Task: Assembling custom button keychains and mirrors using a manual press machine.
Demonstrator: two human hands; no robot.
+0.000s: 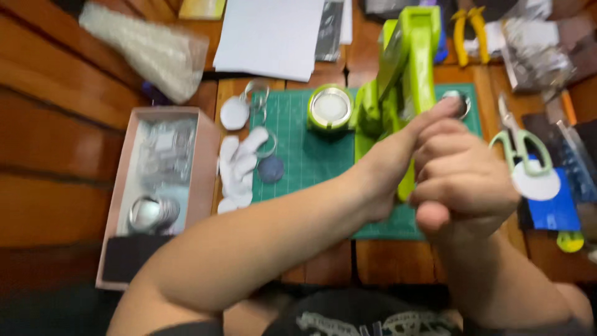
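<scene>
The left hand (398, 155) reaches across and lies against the lime-green button press (404, 74), fingers stretched up beside its lever; whether it grips anything cannot be told through the blur. The right hand (463, 180) is curled into a loose fist just right of the left, touching it, its contents hidden. The press stands on a green cutting mat (298, 155) on the wooden bench (329, 264), directly beyond both hands. Left of the left hand lie white paper discs (239, 165); further left stands a pink box (199, 180). Right of the right hand lie green-handled scissors (519, 140).
</scene>
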